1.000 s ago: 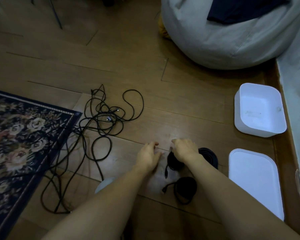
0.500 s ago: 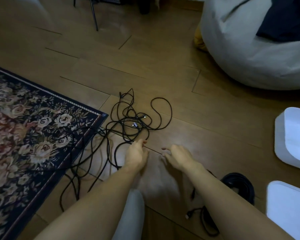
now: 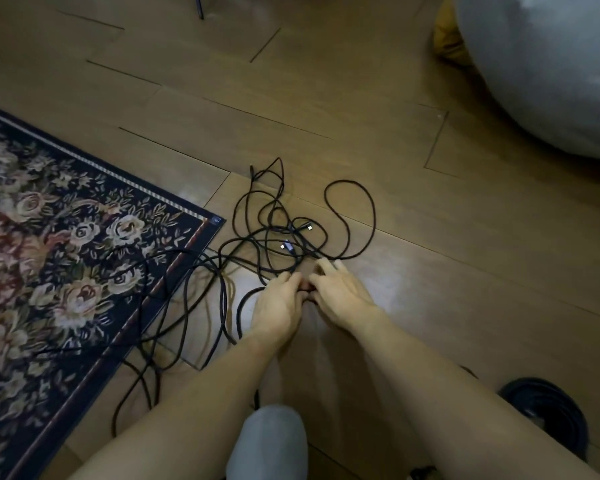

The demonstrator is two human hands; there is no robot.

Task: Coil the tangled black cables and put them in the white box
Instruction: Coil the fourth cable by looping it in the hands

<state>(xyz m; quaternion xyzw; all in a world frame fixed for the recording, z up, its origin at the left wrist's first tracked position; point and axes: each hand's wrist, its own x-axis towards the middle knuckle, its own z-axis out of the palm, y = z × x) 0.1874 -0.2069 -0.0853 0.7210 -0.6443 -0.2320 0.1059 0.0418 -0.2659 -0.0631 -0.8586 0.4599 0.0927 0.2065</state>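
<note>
The tangled black cables (image 3: 278,230) sprawl over the wooden floor, with long strands trailing left onto the rug. Two small connectors lie in the middle of the heap. My left hand (image 3: 278,306) is at the near edge of the tangle, fingers curled over a strand. My right hand (image 3: 340,296) lies right beside it, fingertips stretched onto the strands, thumb meeting my left fingers. A coiled black cable (image 3: 548,414) lies on the floor at the lower right, behind my right forearm. The white box is out of view.
A dark floral rug (image 3: 66,265) covers the left side, its corner next to the tangle. A grey bean bag (image 3: 551,71) fills the top right. My knee in grey fabric (image 3: 267,441) is at the bottom centre. A thin dark leg (image 3: 200,8) stands at the top.
The view swung left, so the white box and its lid left the frame. Both hands moved from the coiled cables to the tangle and came together on its near strands.
</note>
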